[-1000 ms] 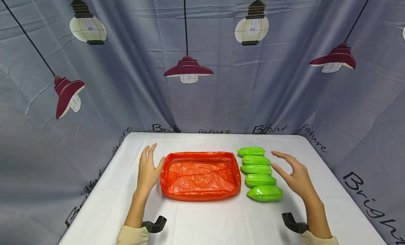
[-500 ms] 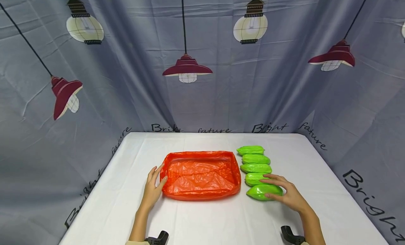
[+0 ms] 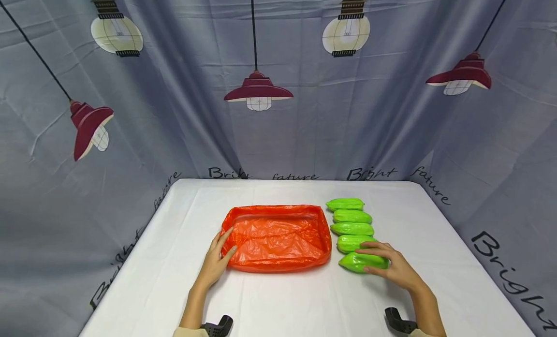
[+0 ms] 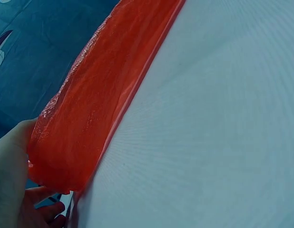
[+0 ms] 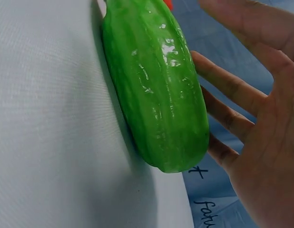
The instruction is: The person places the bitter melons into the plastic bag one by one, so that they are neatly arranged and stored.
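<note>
Hanging in folds, a grey-blue lamp-print curtain (image 3: 296, 134) backs the white surface (image 3: 278, 308), midway across which lies a shallow red container (image 3: 278, 266). Only the head view shows the whole row of green vegetables (image 3: 352, 229), five, right of it. The left hand (image 3: 213, 265), thumb and fingers apart, touches the container's left rim; even with the left wrist view's look along the outer wall, I cannot tell whether it grips. The right hand (image 3: 399, 270) spreads loosely about the nearest vegetable (image 3: 354, 263); the right wrist view alone reveals a gap beside the thumb.
</note>
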Tool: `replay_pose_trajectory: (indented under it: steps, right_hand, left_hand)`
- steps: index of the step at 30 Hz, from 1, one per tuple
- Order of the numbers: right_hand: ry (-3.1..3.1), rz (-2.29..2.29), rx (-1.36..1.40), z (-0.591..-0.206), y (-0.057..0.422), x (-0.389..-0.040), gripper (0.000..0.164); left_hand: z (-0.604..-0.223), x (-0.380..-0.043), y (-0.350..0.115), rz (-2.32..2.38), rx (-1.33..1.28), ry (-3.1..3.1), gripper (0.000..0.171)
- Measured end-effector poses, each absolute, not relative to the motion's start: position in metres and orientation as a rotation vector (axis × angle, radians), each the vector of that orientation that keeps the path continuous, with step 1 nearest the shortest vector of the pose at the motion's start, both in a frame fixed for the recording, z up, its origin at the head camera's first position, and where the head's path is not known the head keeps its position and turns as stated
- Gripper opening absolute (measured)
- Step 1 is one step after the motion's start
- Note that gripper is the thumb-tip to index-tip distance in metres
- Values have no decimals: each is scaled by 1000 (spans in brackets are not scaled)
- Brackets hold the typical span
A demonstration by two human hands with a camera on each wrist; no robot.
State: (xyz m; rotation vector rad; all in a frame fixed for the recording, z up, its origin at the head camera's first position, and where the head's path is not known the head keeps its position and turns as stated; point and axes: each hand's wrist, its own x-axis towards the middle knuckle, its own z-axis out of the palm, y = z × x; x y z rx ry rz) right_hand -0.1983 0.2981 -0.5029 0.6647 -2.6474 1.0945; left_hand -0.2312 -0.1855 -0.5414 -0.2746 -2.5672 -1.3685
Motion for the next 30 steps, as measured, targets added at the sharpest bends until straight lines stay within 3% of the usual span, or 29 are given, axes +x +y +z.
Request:
replay_pose_trajectory:
  steps: [16,30]
  right_hand:
    - [-2680,1014,759,-510,301,-201,39]
    - [-2696,1024,786,-517,304,-204,48]
  left_hand:
    - [-545,-230,-184,-1355,-275,-2600,57]
    - [-547,-230,-183,-1336,-275,-2595,57]
